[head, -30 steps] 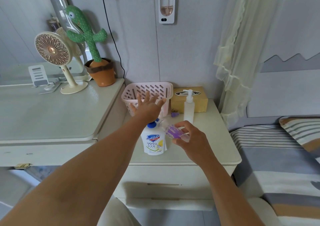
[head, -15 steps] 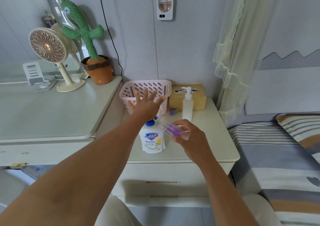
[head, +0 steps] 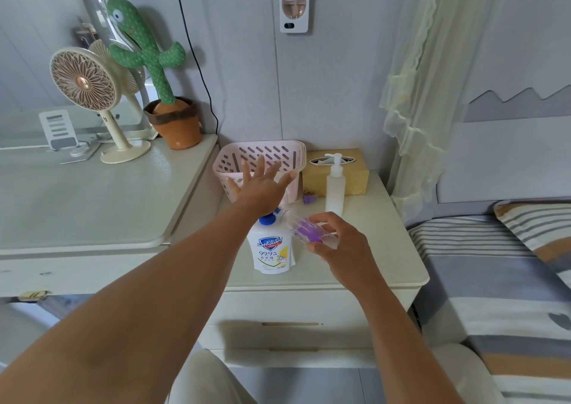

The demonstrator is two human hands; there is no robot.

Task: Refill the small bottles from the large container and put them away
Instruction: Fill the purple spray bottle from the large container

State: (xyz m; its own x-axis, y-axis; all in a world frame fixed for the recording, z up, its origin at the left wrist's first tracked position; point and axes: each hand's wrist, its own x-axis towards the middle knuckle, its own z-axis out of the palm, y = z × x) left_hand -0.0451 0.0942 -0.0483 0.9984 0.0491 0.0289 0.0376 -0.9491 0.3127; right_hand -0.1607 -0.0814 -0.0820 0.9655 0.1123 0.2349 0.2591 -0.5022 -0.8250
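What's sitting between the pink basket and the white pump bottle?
A small purple piece, perhaps a cap, lies on the nightstand between the pink basket and the white pump bottle, by the tissue box; the head view shows it.

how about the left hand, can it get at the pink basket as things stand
Probably yes: the left hand is open and empty, spread just in front of the pink basket, and nothing looks to stand between them.
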